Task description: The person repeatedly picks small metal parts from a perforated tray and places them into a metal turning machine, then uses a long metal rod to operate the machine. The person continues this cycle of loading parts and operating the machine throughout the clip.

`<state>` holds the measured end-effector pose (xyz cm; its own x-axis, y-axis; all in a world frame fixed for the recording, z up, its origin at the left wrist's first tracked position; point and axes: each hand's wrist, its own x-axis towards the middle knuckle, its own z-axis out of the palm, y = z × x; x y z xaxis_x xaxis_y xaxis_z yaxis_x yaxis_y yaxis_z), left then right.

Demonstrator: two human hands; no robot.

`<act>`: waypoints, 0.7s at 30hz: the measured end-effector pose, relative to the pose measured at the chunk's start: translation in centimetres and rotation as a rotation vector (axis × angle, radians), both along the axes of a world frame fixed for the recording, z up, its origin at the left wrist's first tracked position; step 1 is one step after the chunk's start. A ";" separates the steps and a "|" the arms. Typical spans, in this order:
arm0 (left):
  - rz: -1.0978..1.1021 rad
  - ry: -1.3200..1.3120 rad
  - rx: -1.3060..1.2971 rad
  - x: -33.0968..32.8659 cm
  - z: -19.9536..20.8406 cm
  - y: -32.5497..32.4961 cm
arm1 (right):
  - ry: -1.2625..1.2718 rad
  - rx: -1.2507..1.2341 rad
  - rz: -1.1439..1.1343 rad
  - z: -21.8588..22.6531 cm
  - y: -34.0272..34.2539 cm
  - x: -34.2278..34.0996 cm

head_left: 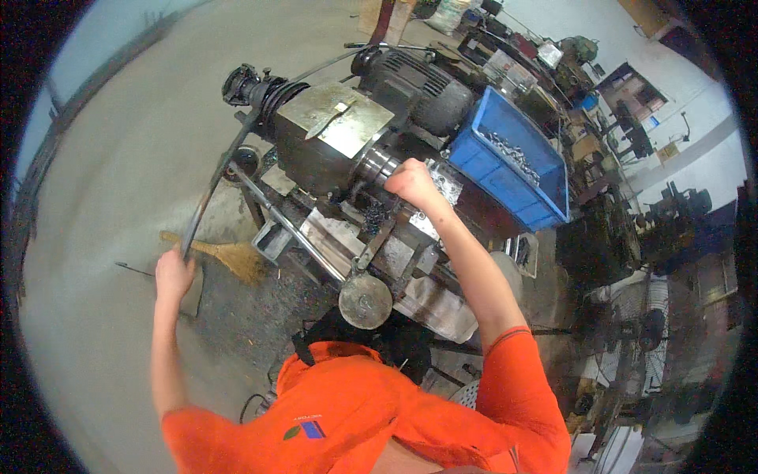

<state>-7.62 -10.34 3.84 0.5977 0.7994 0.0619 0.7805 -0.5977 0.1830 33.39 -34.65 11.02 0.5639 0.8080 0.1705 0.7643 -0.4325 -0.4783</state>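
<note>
On the left, my left hand (174, 273) is wrapped round the lower end of a long dark lever bar (213, 186), which runs up past the machine's headstock. My right hand (412, 185) is closed in front of the round metal spindle (374, 167) of a small lathe-like machine. Whatever its fingers hold, if anything, is hidden. The headstock (335, 118) has a bright flat top with a flat metal tool (328, 121) lying on it. Below the spindle, dark metal shavings (373, 218) cling to the machine.
A blue bin (505, 193) with many small metal parts stands right of the spindle. Behind the headstock sits a ribbed motor (418, 83). A steel rod (288, 225) slants down to a round metal disc (365, 301) close to my body. A straw broom (233, 257) lies on the floor.
</note>
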 end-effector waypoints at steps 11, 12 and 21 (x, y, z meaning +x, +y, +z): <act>-0.089 0.237 0.477 -2.6 0.4 18.1 | 0.058 0.005 -0.302 0.4 0.6 -0.9; -0.101 0.227 0.471 -3.1 0.2 19.3 | 0.058 0.011 -0.301 0.6 0.9 -1.0; -0.098 -0.385 0.352 3.4 -0.7 15.8 | -0.192 0.311 -0.106 2.1 -7.2 -3.8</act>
